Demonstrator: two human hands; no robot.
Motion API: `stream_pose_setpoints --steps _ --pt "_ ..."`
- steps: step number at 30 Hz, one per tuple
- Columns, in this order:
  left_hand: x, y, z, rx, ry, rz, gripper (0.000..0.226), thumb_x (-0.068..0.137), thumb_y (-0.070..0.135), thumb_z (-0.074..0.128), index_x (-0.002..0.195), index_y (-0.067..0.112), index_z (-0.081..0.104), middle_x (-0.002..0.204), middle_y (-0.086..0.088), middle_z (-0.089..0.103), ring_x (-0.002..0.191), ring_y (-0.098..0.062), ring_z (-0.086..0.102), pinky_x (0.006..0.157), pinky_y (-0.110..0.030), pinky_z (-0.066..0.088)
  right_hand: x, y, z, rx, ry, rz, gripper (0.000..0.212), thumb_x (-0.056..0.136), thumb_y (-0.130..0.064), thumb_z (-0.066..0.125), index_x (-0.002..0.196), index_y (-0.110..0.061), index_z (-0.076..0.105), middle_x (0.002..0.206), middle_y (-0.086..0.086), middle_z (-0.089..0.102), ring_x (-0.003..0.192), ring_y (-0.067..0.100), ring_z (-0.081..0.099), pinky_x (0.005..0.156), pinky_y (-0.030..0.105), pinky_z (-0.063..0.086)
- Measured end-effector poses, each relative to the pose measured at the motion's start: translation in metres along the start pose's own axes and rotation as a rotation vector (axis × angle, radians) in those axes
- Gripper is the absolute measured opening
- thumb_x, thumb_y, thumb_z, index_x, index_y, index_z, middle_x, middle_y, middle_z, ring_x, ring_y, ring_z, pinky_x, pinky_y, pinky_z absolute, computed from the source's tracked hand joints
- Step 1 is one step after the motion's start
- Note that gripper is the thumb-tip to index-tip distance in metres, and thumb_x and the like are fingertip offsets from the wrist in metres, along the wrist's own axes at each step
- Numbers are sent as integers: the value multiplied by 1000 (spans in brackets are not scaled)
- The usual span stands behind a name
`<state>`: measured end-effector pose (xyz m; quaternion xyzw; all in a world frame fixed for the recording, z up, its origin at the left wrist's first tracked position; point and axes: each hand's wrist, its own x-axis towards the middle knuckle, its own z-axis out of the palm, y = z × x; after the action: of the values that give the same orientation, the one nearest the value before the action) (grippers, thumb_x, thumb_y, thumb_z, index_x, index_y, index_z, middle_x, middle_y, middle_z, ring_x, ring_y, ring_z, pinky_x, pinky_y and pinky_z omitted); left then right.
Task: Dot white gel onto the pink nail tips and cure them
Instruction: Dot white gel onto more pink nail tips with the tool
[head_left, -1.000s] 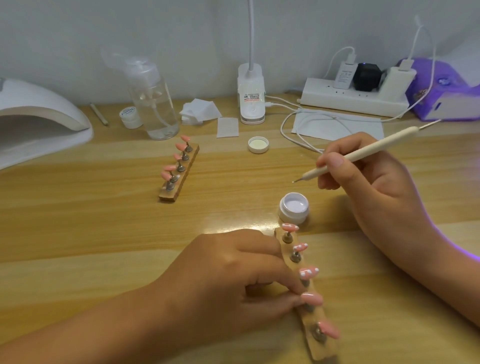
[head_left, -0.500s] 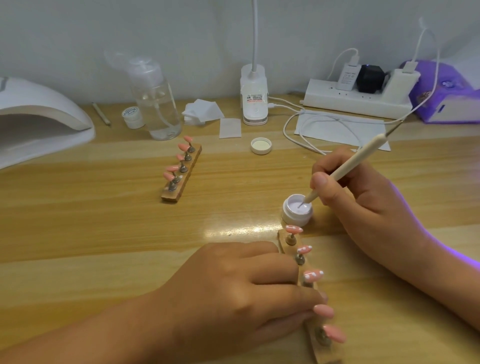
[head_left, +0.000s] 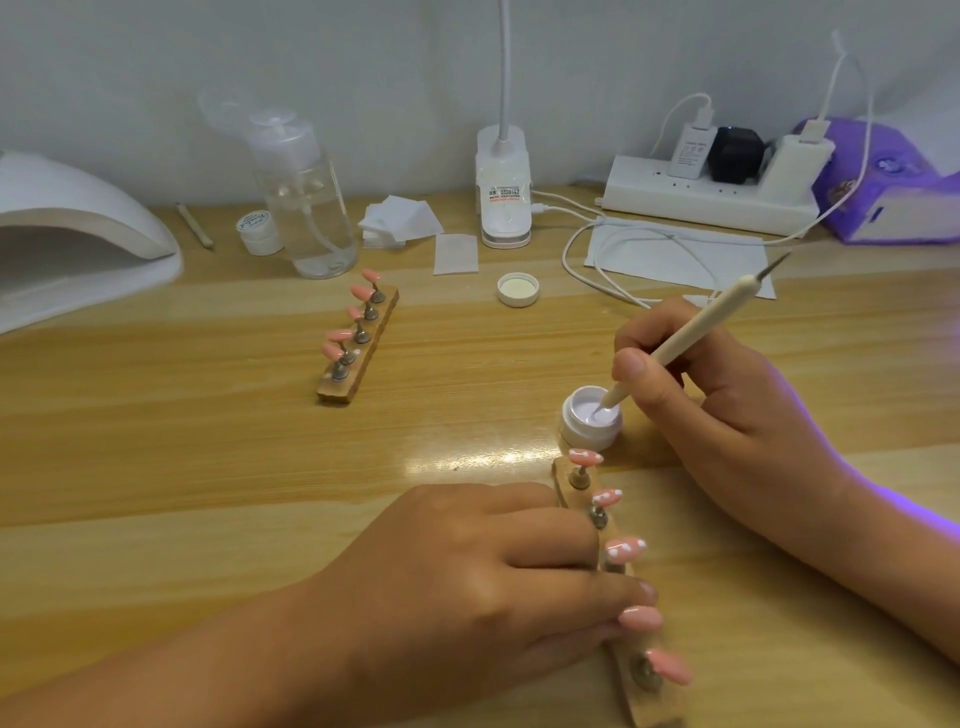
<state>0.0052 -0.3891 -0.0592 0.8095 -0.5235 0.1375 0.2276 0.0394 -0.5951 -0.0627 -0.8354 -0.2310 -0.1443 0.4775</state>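
A wooden holder strip (head_left: 563, 480) with several pink nail tips lies near the table's front. Its three far tips, such as one (head_left: 625, 549), carry white dots; the two near tips (head_left: 640, 618) are plain pink. My left hand (head_left: 467, 577) grips the strip from the left, fingers curled against it. My right hand (head_left: 727, 410) pinches a cream dotting pen (head_left: 691, 338), whose tip dips into the open white gel jar (head_left: 589, 434) just beyond the strip. A second holder (head_left: 358, 345) with plain pink tips lies at centre left.
A white curing lamp (head_left: 78, 244) stands at far left. A pump bottle (head_left: 306, 208), small jar (head_left: 258, 232), wipes (head_left: 400, 221), jar lid (head_left: 517, 289), desk lamp base (head_left: 503, 192), power strip (head_left: 711, 200) with cables, and a purple device (head_left: 893, 182) line the back.
My right hand lowered the pen from above the table down into the gel jar. My left hand kept its hold on the strip.
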Motion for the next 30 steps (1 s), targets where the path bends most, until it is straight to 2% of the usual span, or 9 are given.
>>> stream_pose_setpoints --steps 2,5,9,13,16,18,21,24,30 --pt "-1 0 -1 -4 -11 5 20 96 33 59 98 26 77 82 11 64 82 -2 42 80 -5 24 0 0 -1 60 35 6 15 96 -32 47 88 -20 52 77 0 50 67 13 45 63 13 38" --pt "-1 -1 -3 -54 7 2 18 95 29 60 99 23 77 81 8 63 85 -1 42 84 -3 23 2 2 -1 173 92 54 14 96 -32 49 87 -21 52 77 5 52 70 20 48 66 23 42" --pt "3 -3 -6 -252 125 -97 13 90 20 66 92 17 78 79 4 62 76 8 45 76 -5 34 7 2 -5 388 195 131 12 95 -21 47 86 -16 54 72 -6 59 68 8 54 67 18 45" --pt "4 -11 -10 -618 176 -345 10 86 21 68 91 27 75 84 7 68 70 -8 59 57 -22 46 10 1 -7 505 252 190 16 99 -17 46 85 -13 54 68 -4 63 65 7 55 62 18 47" --pt "5 -20 -9 -954 255 -621 11 80 21 74 90 23 74 86 12 74 72 -1 64 61 -14 48 11 1 -9 602 262 243 14 94 -21 48 84 -15 56 68 -4 64 65 8 56 62 19 48" --pt "7 -26 -8 -1049 291 -739 13 75 22 72 87 21 75 87 11 75 69 1 64 60 -11 49 11 2 -9 674 255 281 12 90 -23 51 83 -18 58 70 -5 64 67 8 58 63 20 48" --pt "10 -29 -7 -1099 318 -785 16 68 28 74 83 22 75 85 12 74 69 3 63 62 -11 49 10 5 -11 757 249 304 11 87 -19 54 81 -21 62 74 -5 65 70 7 59 63 19 49" --pt "11 -27 -7 -1089 304 -761 12 73 22 71 82 28 76 80 11 71 70 2 61 64 -12 48 9 5 -11 794 226 302 18 87 -17 54 77 -24 67 74 -3 67 69 8 60 64 19 50" --pt "11 -27 -8 -1071 270 -755 15 74 26 70 87 29 77 92 7 75 78 1 62 69 -12 50 6 0 -8 775 117 210 10 82 -24 60 81 -25 70 74 -2 66 70 11 62 67 20 51"
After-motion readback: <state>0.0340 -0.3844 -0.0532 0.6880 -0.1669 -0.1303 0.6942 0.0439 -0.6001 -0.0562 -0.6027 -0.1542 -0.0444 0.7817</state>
